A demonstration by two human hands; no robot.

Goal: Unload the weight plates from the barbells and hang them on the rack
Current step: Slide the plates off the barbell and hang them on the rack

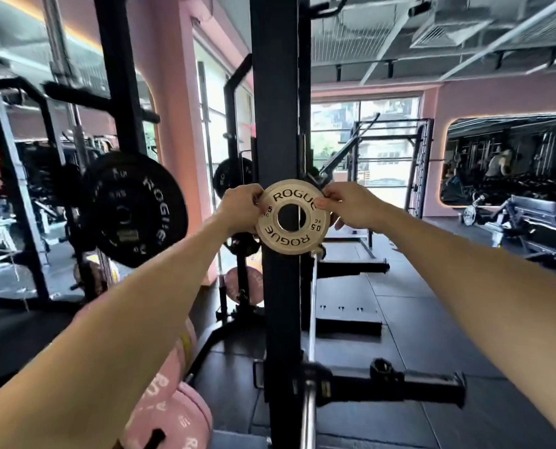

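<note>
Rack upright (281,92), the black steel post that fills the centre of the view and serves as landmark; to its left, a large black plate (139,209) already hanging on a side peg, and lower still, near the bottom edge, pink bumper plates (169,413); to the right of the post's foot, a bare barbell sleeve (308,413) pointing toward the viewer. Directly in front of the upright, at mid-height, the small white change plate (292,216), marked 0.5 kg, held face-on with its centre hole lying across the post's right edge; whether a peg sits behind it cannot be told. Left hand (239,207) at the disc's left rim, fingers curled and pinching the edge; right hand (348,205) at the upper right rim, thumb on the face and fingers wrapped behind, likewise clamped on the plate. Handling, as a judgement: a light, rigid disc with a thin rim, probably smooth enough to slip from a loose pinch; best taken by opposite edges, as here, leaving the hole clear for threading onto a peg; little force needed, chiefly alignment.
</note>
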